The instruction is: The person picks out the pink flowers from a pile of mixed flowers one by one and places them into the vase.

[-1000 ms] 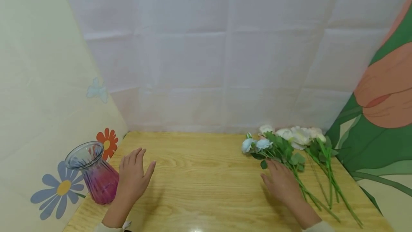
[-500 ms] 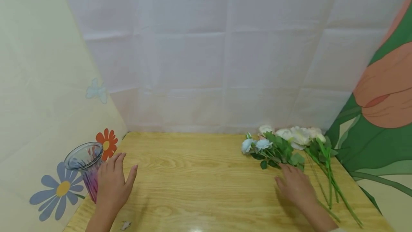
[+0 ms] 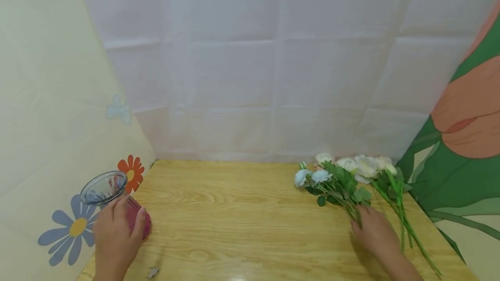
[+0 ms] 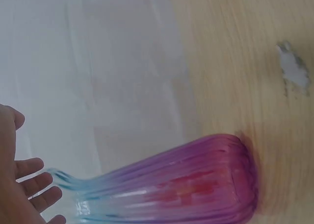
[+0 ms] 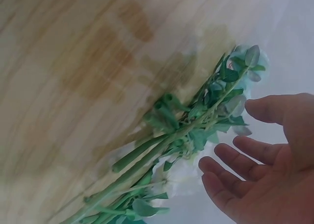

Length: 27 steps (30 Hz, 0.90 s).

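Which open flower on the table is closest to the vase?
The leftmost pale blue bloom, at the bunch's left edge. The other blue bloom sits just right of it, and the white blooms lie behind or farther right.

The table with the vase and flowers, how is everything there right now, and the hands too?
Glass vase: standing upright, no flowers in it.
Light blue flowers: blooms open, lying on the table.
White flowers: blooms open, lying down.
White patch: flat, too blurry to identify.
Left hand: open, near the vase.
Right hand: open, by the blue flowers.
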Tool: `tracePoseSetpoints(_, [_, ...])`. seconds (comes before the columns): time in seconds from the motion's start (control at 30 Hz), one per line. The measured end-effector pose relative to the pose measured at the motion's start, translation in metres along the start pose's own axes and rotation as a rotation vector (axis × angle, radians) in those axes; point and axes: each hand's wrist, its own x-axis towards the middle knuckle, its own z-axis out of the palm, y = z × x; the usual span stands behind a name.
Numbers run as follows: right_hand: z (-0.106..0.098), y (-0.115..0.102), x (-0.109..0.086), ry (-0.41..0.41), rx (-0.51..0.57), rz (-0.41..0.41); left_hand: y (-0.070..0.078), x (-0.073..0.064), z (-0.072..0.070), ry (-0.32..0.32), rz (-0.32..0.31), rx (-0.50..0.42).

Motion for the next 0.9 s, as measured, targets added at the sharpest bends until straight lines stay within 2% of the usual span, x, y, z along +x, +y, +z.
tracePoseSetpoints(0.13, [0.0, 0.008, -0.001, -0.028, 0.003, 0.019, -0.008, -0.004, -0.006, 0.04, -0.02, -0.005])
tracePoseSetpoints(0.23, [0.001, 0.012, -0.003, -0.038, 0.001, 0.035, -0.014, -0.007, -0.01, 0.057, -0.071, 0.002])
tracePoseSetpoints(0.37, [0.002, 0.014, -0.006, -0.051, -0.002, 0.054, -0.018, -0.009, -0.018, 0.017, -0.201, 0.029])
tracePoseSetpoints(0.5, [0.001, 0.017, -0.008, -0.066, 0.005, 0.069, -0.023, -0.005, -0.023, -0.006, -0.332, 0.02])
tracePoseSetpoints(0.67, [0.003, 0.021, -0.007, -0.11, 0.022, 0.081, -0.031, 0.005, -0.027, -0.019, -0.45, -0.024])
tracePoseSetpoints(0.73, [0.004, 0.023, -0.005, -0.133, 0.027, 0.088, -0.034, 0.009, -0.027, -0.033, -0.475, -0.046])
tracePoseSetpoints(0.9, [0.007, 0.027, -0.004, -0.159, 0.026, 0.087, -0.041, 0.017, -0.022, -0.018, -0.472, -0.093])
